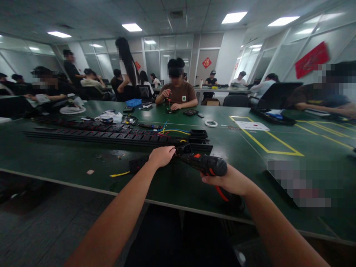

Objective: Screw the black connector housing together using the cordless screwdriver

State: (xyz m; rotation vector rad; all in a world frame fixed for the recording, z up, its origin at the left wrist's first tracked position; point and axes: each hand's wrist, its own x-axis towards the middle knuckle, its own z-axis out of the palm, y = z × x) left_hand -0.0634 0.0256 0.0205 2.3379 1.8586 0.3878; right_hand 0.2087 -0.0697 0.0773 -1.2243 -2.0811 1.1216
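My right hand (229, 180) grips a black and orange cordless drill (207, 163) by its handle, with the nose pointing left. My left hand (162, 156) is closed, thumb and fingers bent, over a short black power strip (136, 165). The drill's tip meets the strip's far end, right by my left fingertips; the exact contact is hidden. A yellow wire (120, 174) sticks out of the strip's near end. Just beyond my hands lie long black power strips (111, 136) with red marks. Blue and yellow wires (174, 131) run along their right part.
A blurred-out flat object (297, 183) lies at the right. Yellow tape (283, 152) marks the green table (69, 163). Farther back are a white cable ring (211, 123), a blue bin (133, 102) and an open black case (272, 116). A person (178, 91) works opposite.
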